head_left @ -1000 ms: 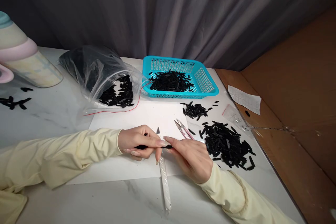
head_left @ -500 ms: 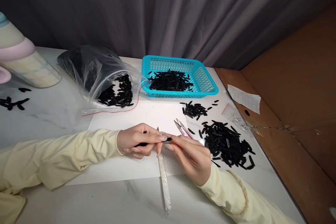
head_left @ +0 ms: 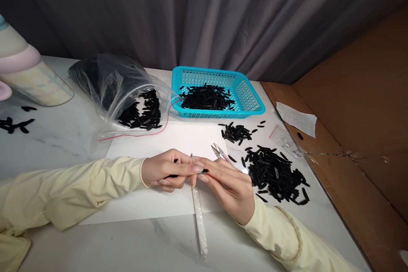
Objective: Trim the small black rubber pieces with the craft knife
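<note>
Above a white sheet of paper point(head_left: 127, 204), my left hand point(head_left: 172, 171) is closed on small black elongated pieces, one of them pinched between thumb and forefinger. My right hand point(head_left: 230, 182) meets it, its fingertips closed on the end of that same black piece point(head_left: 205, 171). Most of the piece is hidden by the fingers. Beneath the hands lies a slim knife with a white wrapped handle point(head_left: 199, 225), its tip showing just beyond the fingers. Thread snips point(head_left: 219, 151) with a pink handle rest behind my right hand, partly covered by it.
A blue basket point(head_left: 255, 108) holding black pieces stands at the back. Left of it, a clear zip bag point(head_left: 117, 80) spills more. Heaps of black pieces point(head_left: 274, 174) lie at right, a few pieces point(head_left: 15, 125) at far left, near a pastel bottle point(head_left: 35, 76). Cardboard point(head_left: 357, 93) borders the right.
My right hand has shifted slightly left, its fingers now overlapping the left thumb tip, and less of the black piece shows. The left hand stays almost in place.
</note>
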A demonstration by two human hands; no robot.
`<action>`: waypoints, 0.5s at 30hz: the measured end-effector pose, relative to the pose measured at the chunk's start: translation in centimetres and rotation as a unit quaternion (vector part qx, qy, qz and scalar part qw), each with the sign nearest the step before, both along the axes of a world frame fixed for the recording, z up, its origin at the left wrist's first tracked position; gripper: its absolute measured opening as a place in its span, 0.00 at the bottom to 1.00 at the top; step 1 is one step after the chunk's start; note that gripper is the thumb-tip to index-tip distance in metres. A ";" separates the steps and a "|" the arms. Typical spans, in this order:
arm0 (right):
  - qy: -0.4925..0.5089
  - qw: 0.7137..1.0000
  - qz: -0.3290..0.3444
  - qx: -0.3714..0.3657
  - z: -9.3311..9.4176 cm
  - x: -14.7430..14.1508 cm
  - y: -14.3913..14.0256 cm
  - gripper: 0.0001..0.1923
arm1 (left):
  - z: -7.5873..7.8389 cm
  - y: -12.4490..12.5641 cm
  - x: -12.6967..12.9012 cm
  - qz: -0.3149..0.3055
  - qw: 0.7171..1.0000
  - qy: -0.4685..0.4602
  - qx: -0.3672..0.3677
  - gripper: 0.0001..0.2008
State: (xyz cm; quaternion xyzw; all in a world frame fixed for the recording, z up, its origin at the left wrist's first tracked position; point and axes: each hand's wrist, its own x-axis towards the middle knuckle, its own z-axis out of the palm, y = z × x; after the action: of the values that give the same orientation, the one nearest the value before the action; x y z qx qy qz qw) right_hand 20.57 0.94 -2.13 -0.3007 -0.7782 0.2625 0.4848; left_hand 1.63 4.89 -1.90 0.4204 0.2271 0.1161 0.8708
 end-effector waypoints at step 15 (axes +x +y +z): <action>0.188 0.845 0.018 -0.500 0.9 0.2 1.1 0.09 | -0.1 -0.3 0.5 0.112 0.979 0.097 0.142 0.28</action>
State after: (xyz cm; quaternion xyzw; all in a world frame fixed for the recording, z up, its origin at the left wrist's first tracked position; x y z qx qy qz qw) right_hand 20.76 2.01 -1.24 -0.4331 -0.4412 0.6762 0.4006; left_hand 2.17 4.55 -1.98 0.5212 0.3370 0.2029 0.7574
